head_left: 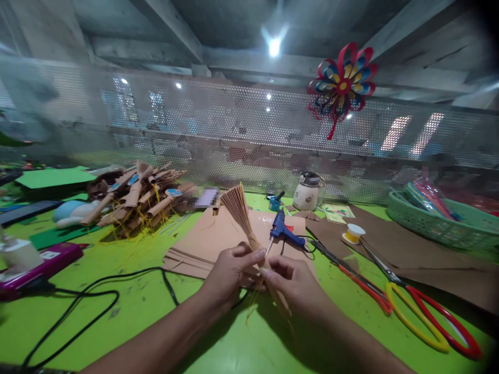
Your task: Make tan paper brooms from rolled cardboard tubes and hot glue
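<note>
A folded brown paper fan (238,210), pleated at its spread top and narrow below, tilts up to the left between my hands. My left hand (230,267) pinches its narrow middle. Lower down, the fingers of my right hand (294,278) close on the same piece, with thin yellow thread ends (249,310) dangling beneath. Just beyond the hands, a blue glue gun (286,229) lies on stacked brown paper sheets (206,228). Part of the fan's narrow end is covered by my fingers.
Scissors with red and yellow handles (419,317) lie at right, near a yellow thread spool (354,234) and a green basket (440,221). At left are a heap of rolled paper pieces (144,195), a purple power strip (42,270) and a black cable (117,275). A pot (306,192) stands behind.
</note>
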The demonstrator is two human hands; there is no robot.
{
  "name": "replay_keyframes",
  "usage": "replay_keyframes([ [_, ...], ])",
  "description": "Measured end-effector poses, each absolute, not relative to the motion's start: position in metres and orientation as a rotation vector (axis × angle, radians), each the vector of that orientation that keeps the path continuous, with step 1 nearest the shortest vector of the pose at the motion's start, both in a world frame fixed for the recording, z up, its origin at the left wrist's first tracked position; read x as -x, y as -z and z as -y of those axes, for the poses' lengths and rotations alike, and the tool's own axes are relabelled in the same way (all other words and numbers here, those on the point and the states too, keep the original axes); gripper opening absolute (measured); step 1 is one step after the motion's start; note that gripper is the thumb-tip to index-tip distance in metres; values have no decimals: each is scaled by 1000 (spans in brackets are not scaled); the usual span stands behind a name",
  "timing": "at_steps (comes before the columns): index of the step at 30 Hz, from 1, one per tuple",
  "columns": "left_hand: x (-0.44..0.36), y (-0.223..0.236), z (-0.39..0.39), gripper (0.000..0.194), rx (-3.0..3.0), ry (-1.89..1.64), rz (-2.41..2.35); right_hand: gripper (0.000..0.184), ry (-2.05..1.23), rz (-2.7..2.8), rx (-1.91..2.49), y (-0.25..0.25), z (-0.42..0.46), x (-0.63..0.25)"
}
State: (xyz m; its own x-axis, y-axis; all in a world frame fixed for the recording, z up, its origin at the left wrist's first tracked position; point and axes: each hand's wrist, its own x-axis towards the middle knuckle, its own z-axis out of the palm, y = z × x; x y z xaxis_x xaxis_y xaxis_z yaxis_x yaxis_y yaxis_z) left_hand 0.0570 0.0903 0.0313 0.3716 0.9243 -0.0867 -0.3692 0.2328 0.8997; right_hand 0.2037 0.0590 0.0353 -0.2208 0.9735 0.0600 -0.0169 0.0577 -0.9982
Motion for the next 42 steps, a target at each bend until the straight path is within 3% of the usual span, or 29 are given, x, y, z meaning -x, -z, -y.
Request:
replay_keyframes([
  [18, -57, -27, -99, 26, -995, -926, -514, 46, -1660, 1219, 913, -24, -62, -210],
  [27, -54, -40, -104, 24, -1074, -1047, -499, 39, -1498, 1318, 905, -38, -62, -214],
  [30, -55, -49, -105, 25, -1128, -1073, -453, 37, -1341, 1444, 908, -47, -61, -217],
  [36, -54, -67, -110, 27, -1234, -1263, -494, 26, -358, 1537, 1157, -53, -31, -207],
  [42, -62, -82, -100, 27, -1386, -1408, -535, 39, -332, 1624, 1272, -48, -17, -172],
])
